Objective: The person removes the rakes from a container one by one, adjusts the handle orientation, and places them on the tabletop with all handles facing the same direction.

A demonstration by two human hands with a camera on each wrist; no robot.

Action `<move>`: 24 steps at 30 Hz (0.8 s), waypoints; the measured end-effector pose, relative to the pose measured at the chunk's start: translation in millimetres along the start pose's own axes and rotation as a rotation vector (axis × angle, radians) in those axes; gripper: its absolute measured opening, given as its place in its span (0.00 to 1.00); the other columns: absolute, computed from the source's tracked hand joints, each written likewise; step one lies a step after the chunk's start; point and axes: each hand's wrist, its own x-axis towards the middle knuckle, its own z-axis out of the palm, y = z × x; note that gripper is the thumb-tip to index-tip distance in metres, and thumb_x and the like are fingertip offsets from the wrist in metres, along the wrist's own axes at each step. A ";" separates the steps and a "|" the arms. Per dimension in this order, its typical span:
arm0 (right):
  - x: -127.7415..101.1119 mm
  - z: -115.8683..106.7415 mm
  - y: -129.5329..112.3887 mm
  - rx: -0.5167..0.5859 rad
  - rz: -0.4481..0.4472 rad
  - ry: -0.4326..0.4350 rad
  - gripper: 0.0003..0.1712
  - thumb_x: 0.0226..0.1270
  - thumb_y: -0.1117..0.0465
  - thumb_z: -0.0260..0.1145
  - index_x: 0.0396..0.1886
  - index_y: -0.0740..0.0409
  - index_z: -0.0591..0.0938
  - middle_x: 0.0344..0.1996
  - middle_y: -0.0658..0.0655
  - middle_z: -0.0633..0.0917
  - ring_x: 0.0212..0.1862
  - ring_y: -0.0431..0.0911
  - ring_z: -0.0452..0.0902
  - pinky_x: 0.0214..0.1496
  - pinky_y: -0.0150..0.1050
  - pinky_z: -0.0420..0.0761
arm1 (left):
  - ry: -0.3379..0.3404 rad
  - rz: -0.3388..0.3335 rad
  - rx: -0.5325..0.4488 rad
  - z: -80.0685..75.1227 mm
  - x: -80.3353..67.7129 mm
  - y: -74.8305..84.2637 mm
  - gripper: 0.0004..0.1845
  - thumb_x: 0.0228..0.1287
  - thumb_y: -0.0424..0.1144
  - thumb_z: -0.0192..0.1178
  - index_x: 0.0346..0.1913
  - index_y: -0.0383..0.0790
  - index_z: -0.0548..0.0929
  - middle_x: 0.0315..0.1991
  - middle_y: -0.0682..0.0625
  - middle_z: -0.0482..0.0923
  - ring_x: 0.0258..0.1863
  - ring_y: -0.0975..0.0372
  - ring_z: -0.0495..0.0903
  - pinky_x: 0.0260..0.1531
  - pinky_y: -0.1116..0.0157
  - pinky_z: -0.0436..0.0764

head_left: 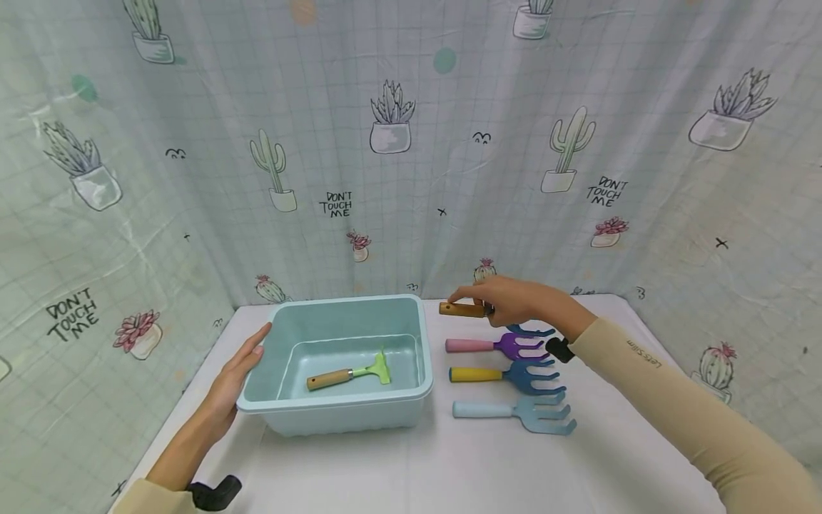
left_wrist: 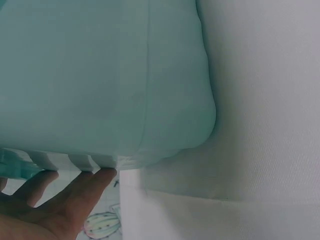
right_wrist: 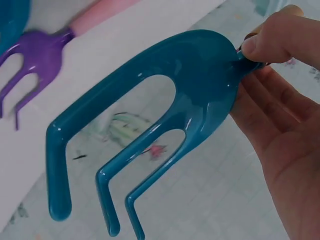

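Observation:
My right hand (head_left: 514, 300) pinches a hand rake near its neck, between thumb and fingers. Its wooden handle (head_left: 461, 309) points left, and its glossy teal three-pronged head (right_wrist: 200, 75) fills much of the right wrist view. With fairly straight fingers, my left hand (head_left: 234, 375) touches the left side of a pale blue plastic tub (head_left: 334, 407); those fingers (left_wrist: 95, 187) lie against its outer side in the left wrist view. Inside the tub lies a small green hoe-like tool (head_left: 379, 368) with a wooden handle (head_left: 330, 379).
Right of the tub, hand rakes lie in a column: a purple one with a pink handle (head_left: 469, 345), a blue one with a yellow handle (head_left: 475, 375), and a light blue one (head_left: 484, 410). A cactus-print curtain (head_left: 443, 135) surrounds the white table (head_left: 411, 478).

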 end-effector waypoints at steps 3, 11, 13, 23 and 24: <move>-9.4 7.3 18.0 0.008 0.012 0.028 0.41 0.58 0.76 0.69 0.70 0.41 0.77 0.49 0.52 0.86 0.45 0.44 0.80 0.46 0.37 0.87 | 0.001 0.006 0.002 0.4 -0.2 -0.1 0.34 0.83 0.62 0.37 0.84 0.64 0.44 0.86 0.51 0.31 0.84 0.40 0.33 0.74 0.27 0.45; -39.3 21.9 53.6 0.017 0.072 0.051 0.37 0.58 0.73 0.74 0.66 0.45 0.80 0.46 0.53 0.87 0.45 0.45 0.82 0.46 0.40 0.88 | -0.001 0.010 0.005 -0.6 -1.4 -0.4 0.34 0.82 0.63 0.36 0.84 0.65 0.43 0.86 0.50 0.30 0.84 0.38 0.35 0.74 0.29 0.50; -47.2 25.6 62.1 0.042 0.098 0.047 0.36 0.58 0.73 0.74 0.66 0.46 0.80 0.48 0.54 0.87 0.46 0.46 0.83 0.46 0.40 0.89 | -0.005 0.014 0.002 -1.1 -1.2 -0.2 0.34 0.82 0.63 0.36 0.84 0.65 0.43 0.86 0.49 0.30 0.84 0.37 0.36 0.74 0.29 0.51; -79.6 42.3 113.8 0.063 0.202 0.095 0.35 0.56 0.75 0.73 0.64 0.48 0.81 0.43 0.55 0.87 0.43 0.47 0.81 0.45 0.45 0.89 | -0.011 0.016 0.010 -0.9 -0.5 0.3 0.35 0.82 0.64 0.36 0.84 0.65 0.42 0.86 0.47 0.30 0.83 0.36 0.38 0.72 0.33 0.59; -82.3 44.0 118.8 0.058 0.213 0.098 0.35 0.56 0.75 0.73 0.63 0.48 0.81 0.43 0.55 0.87 0.42 0.47 0.80 0.45 0.45 0.89 | -0.011 0.016 0.012 -0.6 -0.6 0.4 0.35 0.82 0.64 0.35 0.84 0.65 0.43 0.86 0.47 0.30 0.83 0.36 0.39 0.72 0.34 0.60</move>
